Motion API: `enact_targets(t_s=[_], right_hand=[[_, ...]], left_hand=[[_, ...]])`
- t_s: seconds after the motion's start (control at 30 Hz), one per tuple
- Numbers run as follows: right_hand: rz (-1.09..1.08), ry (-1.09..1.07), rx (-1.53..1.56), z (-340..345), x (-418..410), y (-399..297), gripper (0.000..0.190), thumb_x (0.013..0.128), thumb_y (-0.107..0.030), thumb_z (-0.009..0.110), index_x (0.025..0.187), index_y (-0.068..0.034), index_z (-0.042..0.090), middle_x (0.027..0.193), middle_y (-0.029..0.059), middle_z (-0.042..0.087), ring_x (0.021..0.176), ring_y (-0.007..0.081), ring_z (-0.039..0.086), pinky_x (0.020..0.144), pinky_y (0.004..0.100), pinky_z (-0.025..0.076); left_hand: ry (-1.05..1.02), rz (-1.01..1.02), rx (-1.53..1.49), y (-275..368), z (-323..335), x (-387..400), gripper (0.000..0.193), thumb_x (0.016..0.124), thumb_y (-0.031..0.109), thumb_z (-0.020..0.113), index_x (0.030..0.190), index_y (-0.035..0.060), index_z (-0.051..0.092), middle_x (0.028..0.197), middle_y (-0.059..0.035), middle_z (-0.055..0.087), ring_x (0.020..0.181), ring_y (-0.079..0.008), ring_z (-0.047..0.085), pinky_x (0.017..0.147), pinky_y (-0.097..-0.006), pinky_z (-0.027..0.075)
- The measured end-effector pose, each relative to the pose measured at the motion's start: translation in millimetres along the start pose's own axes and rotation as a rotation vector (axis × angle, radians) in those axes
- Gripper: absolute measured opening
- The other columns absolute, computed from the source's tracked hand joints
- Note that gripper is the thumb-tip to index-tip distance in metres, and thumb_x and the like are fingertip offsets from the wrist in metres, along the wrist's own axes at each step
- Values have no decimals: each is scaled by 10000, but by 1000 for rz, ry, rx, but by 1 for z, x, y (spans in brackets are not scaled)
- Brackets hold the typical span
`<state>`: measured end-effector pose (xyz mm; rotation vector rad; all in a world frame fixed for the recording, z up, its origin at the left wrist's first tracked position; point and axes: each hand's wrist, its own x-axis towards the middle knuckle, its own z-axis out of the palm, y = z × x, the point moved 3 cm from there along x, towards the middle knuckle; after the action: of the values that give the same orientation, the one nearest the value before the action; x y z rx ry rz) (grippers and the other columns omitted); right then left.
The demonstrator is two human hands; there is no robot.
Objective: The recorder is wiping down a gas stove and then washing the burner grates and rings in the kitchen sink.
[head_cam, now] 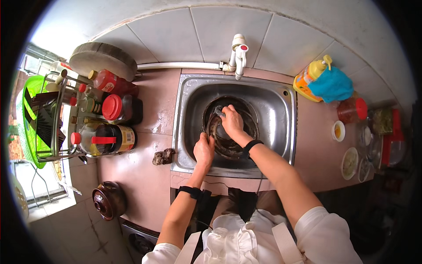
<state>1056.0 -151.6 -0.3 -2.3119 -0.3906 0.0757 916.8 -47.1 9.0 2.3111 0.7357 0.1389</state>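
In the stainless-steel sink point(270, 132) lie dark, round metal pieces, one ring-shaped point(252, 123), with brown grime on them. My left hand point(203, 150) grips the near left rim of a ring-like piece, thumb and fingers closed on it. Pressed to the upper left part of that piece is a grey scouring pad point(219, 111), pinched in the fingers of my right hand point(232, 122). Whether the round pieces are separate or joined, I cannot tell. Above the sink's back edge stands a white plastic tap point(239, 57); no running water shows.
A crumpled brown cloth point(163, 156) lies left of the sink. Bottles fill a rack point(59, 132) further left, near a lidded brown pot point(109, 200). At right are a yellow pump bottle point(305, 79), a blue cloth point(331, 85), a small bowl point(338, 131) and jars.
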Motion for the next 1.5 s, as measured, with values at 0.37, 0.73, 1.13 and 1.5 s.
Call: enact_targets(t_s=[0.37,0.73,1.13,1.5], right_hand=[[15,-437,-254,-157,-88,-7,238,855,-216,675,1005,-32,664,1060,166,617,980,386,617,839,475,499],[522,-974,233,-235,-120,-68,354,934,-212,582,1238,-31,600,1220,176,627,1127,325,605,934,437,484],[-139,-283,82,-343,-31,-117,314,862,-269,645,1086,-48,650,1052,202,662,982,381,631,830,463,505],[-161,-100,-19,-264,-170,66,298,795,-321,703,945,-64,697,898,225,694,849,433,655,734,486,525]], left_hand=[[-357,638,302,131,-148,-45,354,805,328,743,917,40,569,809,-168,656,813,-349,665,690,-446,519],[-54,1080,408,384,-263,-223,238,824,231,578,999,82,639,902,-40,548,985,-218,524,889,-398,393],[262,1573,545,436,-309,-267,173,760,220,615,864,84,638,840,-38,554,868,-214,557,742,-366,414],[-85,1671,316,397,-318,-269,131,702,211,648,740,86,638,783,-35,559,761,-210,588,607,-337,433]])
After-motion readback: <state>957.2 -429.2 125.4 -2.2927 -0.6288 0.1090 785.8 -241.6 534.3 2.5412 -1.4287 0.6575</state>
